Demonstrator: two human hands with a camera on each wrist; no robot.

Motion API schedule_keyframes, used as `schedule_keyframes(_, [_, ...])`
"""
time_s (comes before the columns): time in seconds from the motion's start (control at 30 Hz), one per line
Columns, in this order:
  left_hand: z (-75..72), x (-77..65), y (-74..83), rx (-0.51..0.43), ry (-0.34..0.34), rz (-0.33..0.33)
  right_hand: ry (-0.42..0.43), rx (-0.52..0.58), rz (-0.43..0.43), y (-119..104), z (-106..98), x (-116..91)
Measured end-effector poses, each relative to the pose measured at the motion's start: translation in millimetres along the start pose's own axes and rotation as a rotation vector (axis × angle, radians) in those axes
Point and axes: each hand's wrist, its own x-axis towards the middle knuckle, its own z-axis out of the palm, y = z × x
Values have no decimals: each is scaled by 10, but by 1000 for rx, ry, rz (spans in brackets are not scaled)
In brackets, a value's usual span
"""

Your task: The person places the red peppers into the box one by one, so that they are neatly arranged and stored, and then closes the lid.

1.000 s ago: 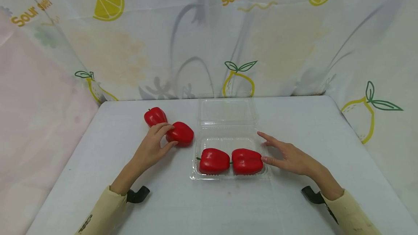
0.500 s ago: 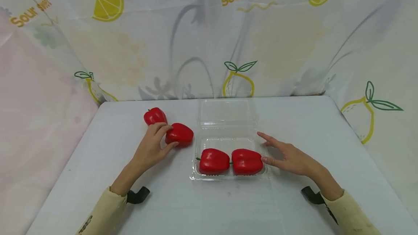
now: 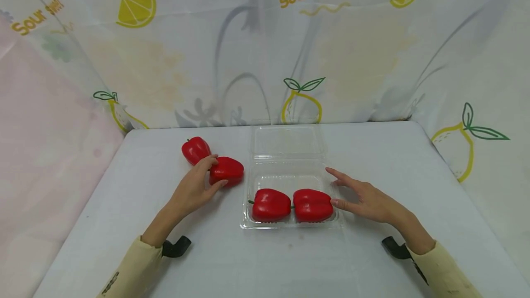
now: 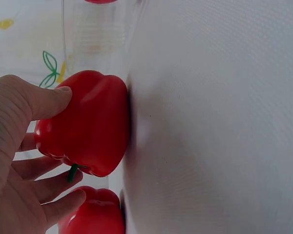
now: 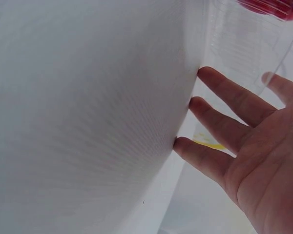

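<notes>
My left hand (image 3: pixel 194 188) grips a red bell pepper (image 3: pixel 228 170) left of the clear plastic clamshell box. In the left wrist view the thumb lies on the side of this bell pepper (image 4: pixel 95 122), the fingers reach round its far side, and its green stem points toward the palm. Behind that hand lies another red bell pepper (image 3: pixel 196 149). Two more, a left one (image 3: pixel 271 205) and a right one (image 3: pixel 313 205), lie in the front of the box (image 3: pixel 290 226). My right hand (image 3: pixel 368 200) is at the box's right edge, fingers spread, several fingertips (image 5: pixel 200 72) on the tabletop.
The box's lid (image 3: pixel 288 141) lies folded back toward the rear wall. A white cloth covers the table (image 3: pixel 290 266). Lemon-print fabric (image 3: pixel 364 49) hangs behind and at the sides. A black wrist mount (image 3: pixel 176 247) sticks out beside the left sleeve.
The bell pepper in my left hand has turned slightly and shifted a little to the left and toward me. My right hand and the box stay in place.
</notes>
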Motion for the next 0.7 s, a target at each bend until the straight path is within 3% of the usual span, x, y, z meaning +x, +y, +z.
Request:
schedule_keyframes(0.47, [-46,-36,13,14,10,4,-10,15,-13,6,-6,1])
schedule_keyframes(0.7, [-56,-36,-10,-2,-20,11,-4,13,-28,5,-12,3])
